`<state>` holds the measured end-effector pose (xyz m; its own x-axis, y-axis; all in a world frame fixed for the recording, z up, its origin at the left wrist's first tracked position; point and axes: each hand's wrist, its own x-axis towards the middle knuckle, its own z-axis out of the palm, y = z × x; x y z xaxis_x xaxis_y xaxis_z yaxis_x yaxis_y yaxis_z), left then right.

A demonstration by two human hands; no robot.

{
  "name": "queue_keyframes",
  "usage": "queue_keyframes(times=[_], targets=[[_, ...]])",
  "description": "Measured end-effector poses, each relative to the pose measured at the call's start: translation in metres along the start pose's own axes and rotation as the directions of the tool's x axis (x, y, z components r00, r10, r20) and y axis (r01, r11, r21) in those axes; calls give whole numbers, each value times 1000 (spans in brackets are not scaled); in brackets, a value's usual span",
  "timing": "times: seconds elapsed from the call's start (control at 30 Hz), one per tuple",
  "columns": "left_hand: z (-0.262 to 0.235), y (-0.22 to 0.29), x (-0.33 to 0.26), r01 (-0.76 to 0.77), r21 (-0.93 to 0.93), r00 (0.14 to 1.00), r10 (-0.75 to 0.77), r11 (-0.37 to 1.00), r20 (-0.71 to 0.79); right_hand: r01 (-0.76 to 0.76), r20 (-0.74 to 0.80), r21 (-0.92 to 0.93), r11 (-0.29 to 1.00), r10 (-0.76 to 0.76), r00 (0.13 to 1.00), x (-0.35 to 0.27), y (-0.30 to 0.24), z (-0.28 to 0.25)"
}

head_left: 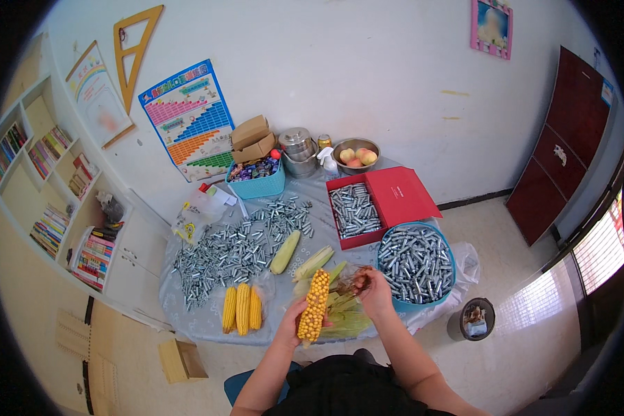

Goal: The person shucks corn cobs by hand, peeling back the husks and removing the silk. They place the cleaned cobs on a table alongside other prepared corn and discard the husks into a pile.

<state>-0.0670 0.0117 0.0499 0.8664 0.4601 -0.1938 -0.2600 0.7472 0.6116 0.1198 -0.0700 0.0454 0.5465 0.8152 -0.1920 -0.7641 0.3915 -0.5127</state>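
The left hand (289,323) was clamped around the lower part of a husked corn cob (314,306), which stood tilted over the near edge of the worktop (187,312). The right hand (374,291), just right of that cob, pinched brown corn silk (354,279) above a pile of green husks (343,315). Left of the cob lay three peeled cobs (242,308); right of it sat a blue basket of metal cylinders (416,263).

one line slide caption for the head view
Left hand holds a husked corn cob; right hand pulls brown silk beside scattered metal cylinders.
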Motion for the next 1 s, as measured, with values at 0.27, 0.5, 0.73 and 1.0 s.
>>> queue_keyframes(times=[0.27,0.5,0.73,1.0], targets=[[-1,0,2,12,-67,997,-7,998,71,-37,98,-561,827,111,989,-8,2,-2],[0,-3,2,24,19,999,-23,1000,-48,156,265,-766,624,84,961,-12,25,3],[-7,-7,1,-25,55,992,31,998,-123,206,143,-750,629,-150,978,-12,27,7],[4,-6,6,-103,129,973,127,986,-191,591,563,-787,176,-188,805,-29,22,22]])
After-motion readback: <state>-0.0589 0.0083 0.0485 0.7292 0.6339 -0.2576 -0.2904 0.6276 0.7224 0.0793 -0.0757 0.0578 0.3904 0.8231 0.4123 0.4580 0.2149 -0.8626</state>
